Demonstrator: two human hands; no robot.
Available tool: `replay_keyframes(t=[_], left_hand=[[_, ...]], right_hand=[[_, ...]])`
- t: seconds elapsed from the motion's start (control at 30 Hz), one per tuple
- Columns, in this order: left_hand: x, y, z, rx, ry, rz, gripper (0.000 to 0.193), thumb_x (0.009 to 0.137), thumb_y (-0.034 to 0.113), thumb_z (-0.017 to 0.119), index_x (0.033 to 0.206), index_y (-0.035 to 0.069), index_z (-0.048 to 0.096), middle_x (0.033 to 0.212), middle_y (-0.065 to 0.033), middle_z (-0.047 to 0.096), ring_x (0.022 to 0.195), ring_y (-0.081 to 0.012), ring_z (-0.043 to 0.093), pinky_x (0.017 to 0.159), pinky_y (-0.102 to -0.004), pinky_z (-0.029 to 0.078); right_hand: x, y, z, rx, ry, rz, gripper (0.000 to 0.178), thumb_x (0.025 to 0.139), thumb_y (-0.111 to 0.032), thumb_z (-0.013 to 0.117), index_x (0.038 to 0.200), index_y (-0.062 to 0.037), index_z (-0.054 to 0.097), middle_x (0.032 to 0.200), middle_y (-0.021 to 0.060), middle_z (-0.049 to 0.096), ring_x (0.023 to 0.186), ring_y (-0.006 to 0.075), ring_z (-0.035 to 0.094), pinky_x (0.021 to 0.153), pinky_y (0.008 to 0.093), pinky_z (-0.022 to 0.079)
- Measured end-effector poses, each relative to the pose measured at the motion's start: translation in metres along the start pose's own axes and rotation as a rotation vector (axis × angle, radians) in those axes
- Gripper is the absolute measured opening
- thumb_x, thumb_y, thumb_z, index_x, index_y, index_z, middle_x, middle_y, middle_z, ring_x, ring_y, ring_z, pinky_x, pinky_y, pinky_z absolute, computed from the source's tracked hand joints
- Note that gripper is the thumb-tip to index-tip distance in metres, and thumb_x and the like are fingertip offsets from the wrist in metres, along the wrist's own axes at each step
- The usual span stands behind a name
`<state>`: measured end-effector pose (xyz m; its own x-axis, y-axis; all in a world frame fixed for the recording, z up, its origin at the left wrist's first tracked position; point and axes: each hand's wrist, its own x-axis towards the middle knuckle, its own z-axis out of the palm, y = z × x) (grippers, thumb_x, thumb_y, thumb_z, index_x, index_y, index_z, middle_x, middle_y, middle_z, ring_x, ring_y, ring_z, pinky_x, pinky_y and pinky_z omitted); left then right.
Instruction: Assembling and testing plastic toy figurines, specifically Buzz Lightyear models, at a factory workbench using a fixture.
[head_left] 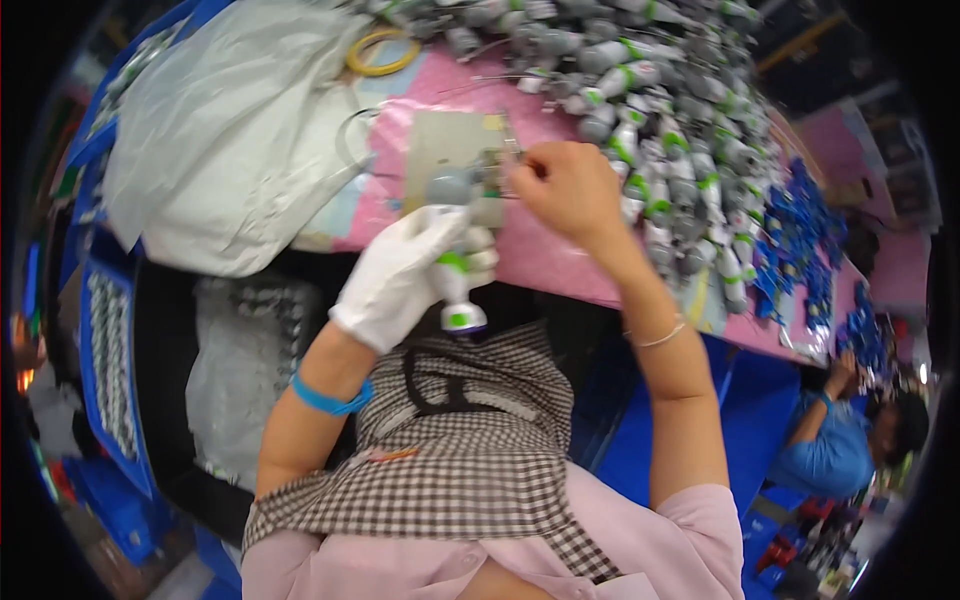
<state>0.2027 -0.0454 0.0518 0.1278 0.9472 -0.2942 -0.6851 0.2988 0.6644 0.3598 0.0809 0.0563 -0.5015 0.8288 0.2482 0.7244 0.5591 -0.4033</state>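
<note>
My left hand (405,265), in a white glove, is closed around a bowling-pin-shaped piece (456,285), white with green markings and a rounded grey end. Its grey end points away from me, against a small metal fixture (490,170) on a grey-beige plate (432,140). My bare right hand (572,190) is curled into a fist just right of that fixture. Whatever its fingers grip, perhaps a part of the fixture, is hidden by the hand. A pink sheet (540,255) covers the tabletop under both.
A large heap of similar grey, white and green pieces (665,140) fills the back right. White plastic bags (230,130) lie at left, near a yellow ring (382,52). Blue parts (800,240) are piled farther right, where another person in blue (830,445) works. Blue trays (110,350) stand at left.
</note>
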Motion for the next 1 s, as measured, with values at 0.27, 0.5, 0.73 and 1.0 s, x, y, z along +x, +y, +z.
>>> replay_keyframes(t=[0.27,0.5,0.73,1.0], left_hand=[[-0.073,0.020,-0.065,0.036,0.314,0.506,0.014,0.089,0.013,0.060,0.096,0.005,0.051,0.087,-0.0023,0.051,0.066,-0.0089,0.040,0.056,-0.0245,0.033],[-0.177,0.011,-0.180,-0.114,0.699,0.551,0.037,0.089,0.016,0.055,0.125,0.010,0.051,0.086,0.0020,0.051,0.073,-0.0102,0.044,0.064,-0.0229,0.038],[-0.292,-0.071,-0.320,0.475,1.780,0.249,0.030,0.080,0.031,0.067,0.097,0.007,0.063,0.082,-0.0094,0.063,0.072,-0.0225,0.060,0.066,-0.0370,0.048],[-0.451,-0.248,-0.359,0.201,1.884,-0.370,0.027,0.082,0.021,0.067,0.099,0.000,0.062,0.093,-0.0093,0.065,0.083,-0.0210,0.063,0.070,-0.0341,0.049]], right_hand=[[-0.115,-0.008,-0.138,0.955,0.064,0.181,0.025,0.084,-0.011,0.061,0.104,0.0033,0.064,0.081,0.0097,0.066,0.066,0.0130,0.061,0.064,0.0253,0.050],[-0.170,0.227,-0.078,-0.364,0.269,0.397,0.042,0.073,-0.017,0.067,0.109,0.0021,0.060,0.098,0.0135,0.064,0.092,0.0255,0.061,0.083,0.0335,0.047],[-0.164,0.215,-0.113,-0.580,0.158,0.386,0.058,0.076,-0.050,0.062,0.116,-0.0086,0.061,0.107,0.0180,0.064,0.091,0.0357,0.062,0.078,0.0427,0.048],[-0.098,0.078,-0.086,-0.062,0.607,0.022,0.025,0.077,-0.016,0.061,0.066,0.0064,0.056,0.064,0.0199,0.052,0.058,0.0289,0.047,0.059,0.0434,0.042]])
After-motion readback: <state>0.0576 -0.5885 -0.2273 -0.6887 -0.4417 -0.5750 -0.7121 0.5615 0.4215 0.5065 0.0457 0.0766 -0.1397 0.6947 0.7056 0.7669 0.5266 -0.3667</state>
